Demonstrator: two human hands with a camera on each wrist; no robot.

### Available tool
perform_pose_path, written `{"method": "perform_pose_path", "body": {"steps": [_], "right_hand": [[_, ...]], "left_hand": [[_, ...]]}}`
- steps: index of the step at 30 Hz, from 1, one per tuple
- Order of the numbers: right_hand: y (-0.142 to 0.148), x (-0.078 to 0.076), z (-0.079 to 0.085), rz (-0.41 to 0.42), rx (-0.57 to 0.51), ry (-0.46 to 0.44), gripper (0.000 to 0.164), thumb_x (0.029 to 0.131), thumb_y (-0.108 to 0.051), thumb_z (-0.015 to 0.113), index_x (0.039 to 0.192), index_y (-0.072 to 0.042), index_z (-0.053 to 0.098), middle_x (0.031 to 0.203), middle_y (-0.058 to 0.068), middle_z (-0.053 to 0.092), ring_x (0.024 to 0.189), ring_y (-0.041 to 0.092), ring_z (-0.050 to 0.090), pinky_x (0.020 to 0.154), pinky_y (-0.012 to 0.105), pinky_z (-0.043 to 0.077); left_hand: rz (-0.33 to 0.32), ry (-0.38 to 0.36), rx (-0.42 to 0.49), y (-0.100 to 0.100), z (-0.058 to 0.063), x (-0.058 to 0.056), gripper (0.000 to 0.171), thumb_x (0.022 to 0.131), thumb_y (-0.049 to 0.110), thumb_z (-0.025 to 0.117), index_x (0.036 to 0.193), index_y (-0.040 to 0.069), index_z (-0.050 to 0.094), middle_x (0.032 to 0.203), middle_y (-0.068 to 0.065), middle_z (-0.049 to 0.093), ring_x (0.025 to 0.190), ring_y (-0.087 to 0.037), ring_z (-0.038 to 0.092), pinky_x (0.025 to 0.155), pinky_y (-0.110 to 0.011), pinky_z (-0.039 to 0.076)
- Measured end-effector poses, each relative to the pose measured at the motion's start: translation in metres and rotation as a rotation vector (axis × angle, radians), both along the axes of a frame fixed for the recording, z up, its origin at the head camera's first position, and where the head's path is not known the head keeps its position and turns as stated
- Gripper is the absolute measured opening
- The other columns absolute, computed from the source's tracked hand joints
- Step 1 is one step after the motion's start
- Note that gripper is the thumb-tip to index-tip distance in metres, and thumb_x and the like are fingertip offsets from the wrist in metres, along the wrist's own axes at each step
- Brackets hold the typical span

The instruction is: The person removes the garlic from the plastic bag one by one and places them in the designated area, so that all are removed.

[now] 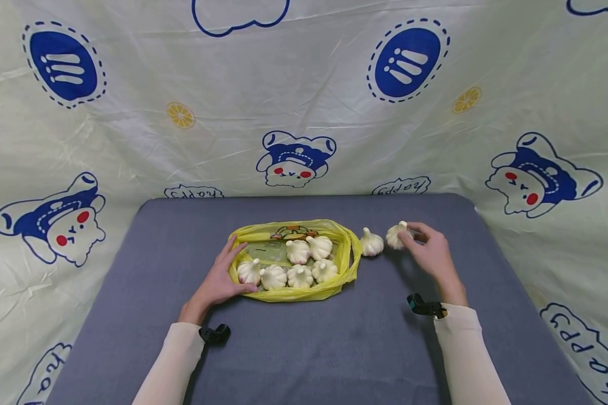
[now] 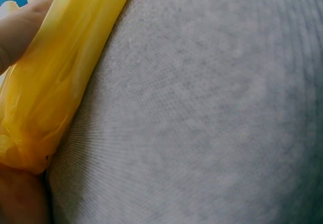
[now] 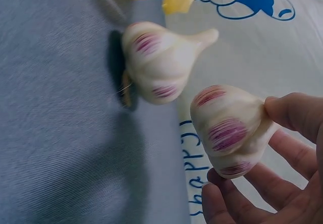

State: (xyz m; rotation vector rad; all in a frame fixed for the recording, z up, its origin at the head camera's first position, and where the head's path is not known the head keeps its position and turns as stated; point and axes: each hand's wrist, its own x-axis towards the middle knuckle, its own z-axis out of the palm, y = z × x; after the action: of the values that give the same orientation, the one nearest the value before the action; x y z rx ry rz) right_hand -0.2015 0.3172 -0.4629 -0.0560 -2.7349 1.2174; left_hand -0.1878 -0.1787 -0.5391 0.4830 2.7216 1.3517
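A yellow plastic bag (image 1: 304,295) lies with its mouth spread wide on the table, several white garlic bulbs (image 1: 300,276) inside it. At the bag's left end, my left hand (image 1: 220,280) grips the rim, thumb on the near edge and fingers at the far side. To the right of the bag, my right hand (image 1: 430,252) pinches a garlic bulb (image 3: 227,130) between thumb and fingers. That bulb has purple streaks and a short stem. Between it and the bag sits another garlic bulb (image 1: 371,243), close to the bag's right end.
A grey-blue cloth covers the table (image 1: 304,349). Behind and around the table hangs a pale printed curtain (image 1: 314,67) with blue cartoon figures. Each wrist carries a small black camera (image 1: 425,305).
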Motion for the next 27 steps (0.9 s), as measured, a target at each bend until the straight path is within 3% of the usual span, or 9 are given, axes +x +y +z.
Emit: {"method": "perform_pose_path", "body": {"steps": [8,19,27], "right_hand": [[0.008,-0.001,-0.016,-0.010,0.022,-0.061,0.055,0.104,-0.042,0.059,0.140,-0.001,0.059,0.145,0.029,0.056,0.127,0.048,0.060,0.099,0.060,0.049],[0.007,-0.004,-0.031,0.005,0.054,-0.074,0.053,0.104,-0.041,0.060,0.137,0.000,0.061,0.139,0.030,0.061,0.121,0.047,0.064,0.088,0.048,0.054],[0.008,-0.004,-0.038,-0.004,0.043,-0.072,0.050,0.103,-0.035,0.061,0.136,0.002,0.062,0.136,0.031,0.062,0.121,0.045,0.065,0.089,0.040,0.053]], "left_hand": [[0.000,-0.002,0.000,0.001,-0.001,0.000,0.110,0.070,0.037,0.096,0.160,0.015,0.037,0.175,-0.008,0.005,0.158,-0.045,0.007,0.117,-0.075,0.019],[0.000,0.005,-0.005,0.000,-0.002,-0.001,0.110,0.069,0.037,0.096,0.160,0.015,0.037,0.175,-0.009,0.005,0.158,-0.046,0.007,0.118,-0.075,0.019],[0.001,0.013,-0.016,0.000,-0.002,-0.001,0.111,0.069,0.038,0.096,0.160,0.015,0.037,0.175,-0.009,0.005,0.157,-0.046,0.009,0.117,-0.075,0.020]]}}
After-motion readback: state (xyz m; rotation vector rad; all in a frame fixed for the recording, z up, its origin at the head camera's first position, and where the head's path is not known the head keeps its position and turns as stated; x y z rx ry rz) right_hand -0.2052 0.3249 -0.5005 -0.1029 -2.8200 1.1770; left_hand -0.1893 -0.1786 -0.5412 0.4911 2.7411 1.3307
